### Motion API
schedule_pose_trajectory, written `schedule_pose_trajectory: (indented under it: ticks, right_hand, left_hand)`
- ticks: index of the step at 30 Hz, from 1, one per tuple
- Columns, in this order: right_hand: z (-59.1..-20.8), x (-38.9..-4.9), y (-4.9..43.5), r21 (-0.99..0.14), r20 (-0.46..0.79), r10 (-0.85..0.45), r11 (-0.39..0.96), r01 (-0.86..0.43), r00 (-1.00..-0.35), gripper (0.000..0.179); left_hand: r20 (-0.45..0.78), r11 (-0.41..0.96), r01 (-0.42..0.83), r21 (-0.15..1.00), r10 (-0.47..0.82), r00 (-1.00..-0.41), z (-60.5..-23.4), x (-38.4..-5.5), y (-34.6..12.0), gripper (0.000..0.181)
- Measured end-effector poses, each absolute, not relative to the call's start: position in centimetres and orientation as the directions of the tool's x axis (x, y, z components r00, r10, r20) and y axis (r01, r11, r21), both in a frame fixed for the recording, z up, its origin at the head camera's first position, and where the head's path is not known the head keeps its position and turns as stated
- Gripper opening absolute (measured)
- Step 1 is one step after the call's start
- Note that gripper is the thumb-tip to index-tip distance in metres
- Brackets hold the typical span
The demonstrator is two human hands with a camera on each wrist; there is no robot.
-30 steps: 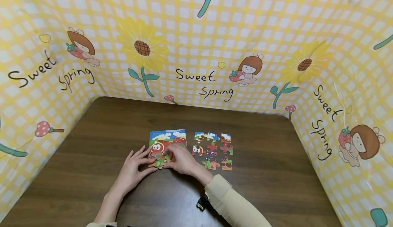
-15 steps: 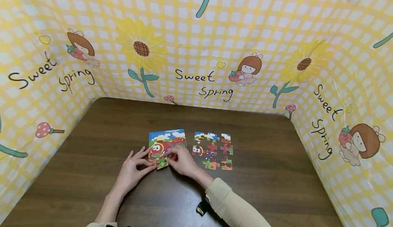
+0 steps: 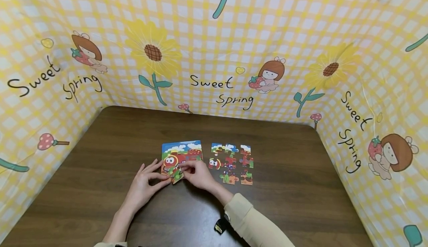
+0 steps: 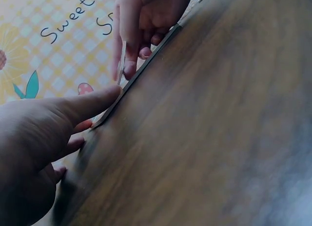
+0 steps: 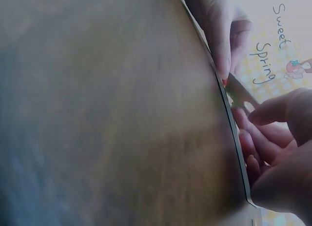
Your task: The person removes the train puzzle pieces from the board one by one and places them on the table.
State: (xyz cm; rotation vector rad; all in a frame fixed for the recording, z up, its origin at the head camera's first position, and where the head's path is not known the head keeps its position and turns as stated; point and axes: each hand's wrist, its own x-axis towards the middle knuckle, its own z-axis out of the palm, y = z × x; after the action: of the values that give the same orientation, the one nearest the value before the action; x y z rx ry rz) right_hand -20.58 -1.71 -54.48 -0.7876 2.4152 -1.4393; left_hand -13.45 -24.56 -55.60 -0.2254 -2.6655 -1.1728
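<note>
A jigsaw board (image 3: 182, 147) with a cartoon picture lies flat on the table. My left hand (image 3: 145, 182) holds its lower left corner, the fingers along the left side and the thumb at the near edge. Thumb and forefinger of my right hand (image 3: 199, 175) pinch a green and orange puzzle piece (image 3: 177, 176) over the board's near part. That piece (image 5: 239, 93) stands tilted in the right wrist view, one end by the left thumb. The left wrist view shows the same piece (image 4: 122, 62) edge-on. The right hand covers the board's lower right.
Several loose puzzle pieces (image 3: 230, 161) lie in columns right of the board. A small black object (image 3: 219, 226) is at the right sleeve (image 3: 239, 206). Yellow checked cloth (image 3: 207, 54) surrounds the dark wooden table (image 3: 284, 202) at the back and sides.
The left thumb and forefinger have drawn slightly closer together at the board's corner. The right hand has shifted a little right, still pinching the piece, which now tilts more. The loose pieces stay put.
</note>
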Motion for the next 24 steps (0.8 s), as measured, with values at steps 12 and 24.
schedule_pose_trajectory:
  ticks: [12,24]
  right_hand:
    - [-54.0,-21.0,-0.5,-0.874,0.004,-0.704,0.342,-0.345,-0.710,0.052]
    - [-54.5,-20.9,0.0,-0.810,0.050,-0.742,0.361,-0.461,-0.669,0.054]
  left_hand:
    - [0.240,0.678,0.220,0.701,0.066,-0.969,-55.6,-13.4,-24.6,0.009]
    - [0.228,0.684,0.211,0.699,0.066,-0.971,-55.7,-13.4,-24.8,0.007]
